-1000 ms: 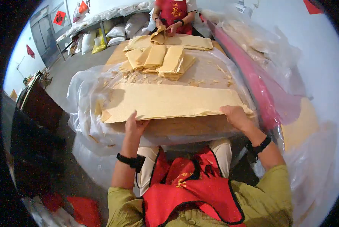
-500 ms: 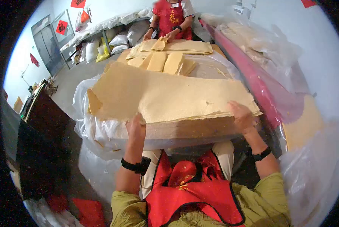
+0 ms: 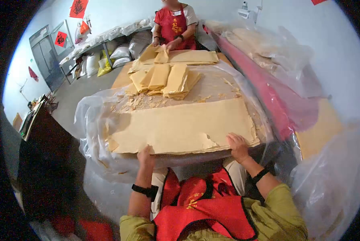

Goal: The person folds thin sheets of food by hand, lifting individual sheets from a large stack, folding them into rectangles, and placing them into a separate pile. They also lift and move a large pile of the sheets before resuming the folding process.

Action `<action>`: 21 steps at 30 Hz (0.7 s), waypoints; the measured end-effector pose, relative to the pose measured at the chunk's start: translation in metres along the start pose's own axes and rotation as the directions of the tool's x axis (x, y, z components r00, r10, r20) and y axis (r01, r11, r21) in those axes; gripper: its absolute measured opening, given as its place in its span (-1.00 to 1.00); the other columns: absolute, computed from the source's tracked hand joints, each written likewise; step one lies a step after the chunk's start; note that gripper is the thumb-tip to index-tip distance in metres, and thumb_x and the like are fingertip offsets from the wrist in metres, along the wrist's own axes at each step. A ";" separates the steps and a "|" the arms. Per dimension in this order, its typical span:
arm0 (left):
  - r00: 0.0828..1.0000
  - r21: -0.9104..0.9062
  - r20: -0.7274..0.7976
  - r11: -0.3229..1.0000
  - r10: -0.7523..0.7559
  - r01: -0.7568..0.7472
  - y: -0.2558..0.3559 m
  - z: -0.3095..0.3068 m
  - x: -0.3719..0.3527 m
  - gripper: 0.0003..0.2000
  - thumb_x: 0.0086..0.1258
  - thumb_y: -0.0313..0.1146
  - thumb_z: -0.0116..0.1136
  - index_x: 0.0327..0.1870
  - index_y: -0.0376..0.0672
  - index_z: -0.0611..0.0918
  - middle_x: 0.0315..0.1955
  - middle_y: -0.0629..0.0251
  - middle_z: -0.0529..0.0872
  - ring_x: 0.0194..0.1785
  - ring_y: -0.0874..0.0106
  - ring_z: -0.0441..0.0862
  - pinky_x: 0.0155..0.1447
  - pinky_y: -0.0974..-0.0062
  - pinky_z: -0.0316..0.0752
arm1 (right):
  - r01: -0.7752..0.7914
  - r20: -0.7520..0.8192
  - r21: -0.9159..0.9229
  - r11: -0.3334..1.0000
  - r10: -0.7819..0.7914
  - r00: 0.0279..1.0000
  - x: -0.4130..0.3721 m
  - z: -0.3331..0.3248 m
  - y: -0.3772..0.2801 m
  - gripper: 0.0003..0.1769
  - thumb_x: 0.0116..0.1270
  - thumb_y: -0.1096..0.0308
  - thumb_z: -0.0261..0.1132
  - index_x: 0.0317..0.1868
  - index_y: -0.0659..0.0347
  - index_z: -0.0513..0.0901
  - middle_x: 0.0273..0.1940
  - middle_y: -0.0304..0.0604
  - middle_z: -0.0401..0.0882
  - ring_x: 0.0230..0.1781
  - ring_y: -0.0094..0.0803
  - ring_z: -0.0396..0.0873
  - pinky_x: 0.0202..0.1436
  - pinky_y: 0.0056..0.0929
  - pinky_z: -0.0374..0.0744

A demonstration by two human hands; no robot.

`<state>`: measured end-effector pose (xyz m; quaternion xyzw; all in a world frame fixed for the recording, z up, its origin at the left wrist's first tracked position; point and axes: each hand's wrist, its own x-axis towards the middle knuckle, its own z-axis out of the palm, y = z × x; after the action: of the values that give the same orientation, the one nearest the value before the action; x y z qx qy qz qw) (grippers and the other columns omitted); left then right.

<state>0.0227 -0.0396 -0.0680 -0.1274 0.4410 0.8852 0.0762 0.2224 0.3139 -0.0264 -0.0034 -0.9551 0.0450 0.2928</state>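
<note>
A wide stack of thin pale yellow sheets [image 3: 176, 126] lies flat across the near part of the plastic-covered table [image 3: 103, 102]. My left hand [image 3: 146, 156] is closed on its near edge, left of the middle. Near the right end, my right hand [image 3: 238, 147] grips the same edge, fingers on top. A torn flap shows just left of my right hand, and the stack's right edge is ragged. Behind the stack, folded bundles of yellow sheets [image 3: 159, 77] sit in a group.
Across the table a co-worker in a red apron [image 3: 175, 26] handles sheets beside another flat stack [image 3: 194, 57]. Crumbs [image 3: 142, 102] lie behind my stack. Pink plastic covering [image 3: 268, 94] runs along the right. A dark cabinet [image 3: 47, 160] stands left; white sacks [image 3: 92, 65] sit under a shelf.
The raised, bent stack has come down flat nearer to me, with both hands still on its edge. Crumbs behind it now show. The view has shifted slightly.
</note>
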 end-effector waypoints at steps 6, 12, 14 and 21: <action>1.000 -0.012 -0.029 1.000 0.010 -0.010 0.010 0.012 -0.024 -0.72 0.14 -0.51 0.10 -0.09 -0.23 0.45 -0.29 0.26 0.53 -0.24 0.31 0.55 -0.27 0.31 0.53 | -0.067 -0.043 0.084 0.994 0.071 0.997 -0.002 0.002 -0.002 -0.58 -0.01 0.51 0.02 -0.06 0.26 0.49 0.01 -0.05 0.43 0.11 -0.17 0.34 0.19 -0.14 0.25; 0.994 0.089 -0.096 0.994 -0.060 0.069 0.014 0.014 -0.025 -0.77 0.14 -0.46 0.12 -0.16 -0.18 0.49 -0.34 0.30 0.55 -0.33 0.40 0.53 -0.40 0.43 0.46 | -0.094 -0.032 0.115 0.989 0.098 0.995 0.001 -0.002 -0.006 -0.51 -0.11 0.58 0.02 -0.05 0.25 0.48 0.02 -0.06 0.42 0.12 -0.16 0.33 0.20 -0.12 0.23; 0.995 0.109 -0.096 0.993 -0.037 0.048 0.013 0.012 -0.025 -0.80 0.14 -0.45 0.12 -0.20 -0.18 0.50 -0.35 0.31 0.56 -0.35 0.42 0.53 -0.42 0.46 0.44 | -0.097 -0.034 0.123 0.988 0.102 0.994 0.002 0.000 -0.006 -0.52 -0.09 0.55 0.00 -0.05 0.24 0.48 0.02 -0.06 0.43 0.11 -0.16 0.34 0.20 -0.13 0.23; 0.995 0.087 -0.100 0.995 -0.032 0.040 0.019 0.026 -0.038 -0.84 0.15 -0.47 0.11 -0.25 -0.21 0.50 -0.37 0.30 0.56 -0.34 0.43 0.55 -0.39 0.48 0.48 | -0.100 -0.052 0.059 0.993 0.103 0.993 -0.002 0.001 -0.006 -0.55 -0.03 0.49 -0.04 -0.05 0.22 0.49 0.01 -0.05 0.44 0.09 -0.15 0.36 0.19 -0.16 0.25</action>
<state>0.0500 -0.0311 -0.0271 -0.1752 0.4807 0.8559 0.0759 0.2239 0.3078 -0.0281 -0.0450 -0.9437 0.0865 0.3161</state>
